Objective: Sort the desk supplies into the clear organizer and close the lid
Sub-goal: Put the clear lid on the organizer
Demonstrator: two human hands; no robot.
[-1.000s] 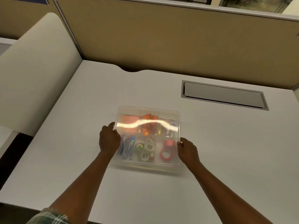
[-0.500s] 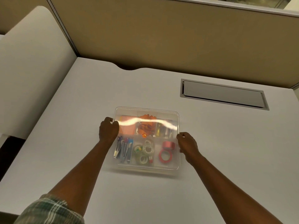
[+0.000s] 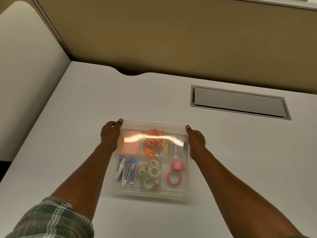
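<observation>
Gripping the far corners of the clear organizer point(image 3: 154, 195), both hands were clamped on it. The left hand point(image 3: 109, 135) held the far-left corner, fingers curled against the outer wall and thumb tip point(image 3: 121, 120) on top of the lid point(image 3: 178, 133). The right hand point(image 3: 197, 140) held the far-right corner the same way, thumb tip point(image 3: 188, 127) at the lid's edge. The lid lay flat over the organizer with a streak of glare across its far half; whether it was fully snapped down could not be told. The organizer sat on the desk point(image 3: 240, 160) about midway between the left and right edges, well apart from every edge.

Six compartments showed through the lid — three in the far row, three in the near row.
- Far left: a pad of sticky notes point(image 3: 130, 144).
- Far middle: an orange bundle point(image 3: 153, 142).
- Far right: a yellow item point(image 3: 166, 149), the rest blurred.
- Near left: metal clips and coloured pens point(image 3: 126, 170).
- Near middle: several whitish tape rolls point(image 3: 152, 172).
- Near right: two red tape rolls point(image 3: 175, 176), one lying flat.

A recessed hatch point(image 3: 238, 102) lay in the desk toward the far-right corner, apart from the organizer. A tan partition point(image 3: 171, 40) stood along the far edge. A plaid sleeve point(image 3: 51, 219) covered the left upper arm.
</observation>
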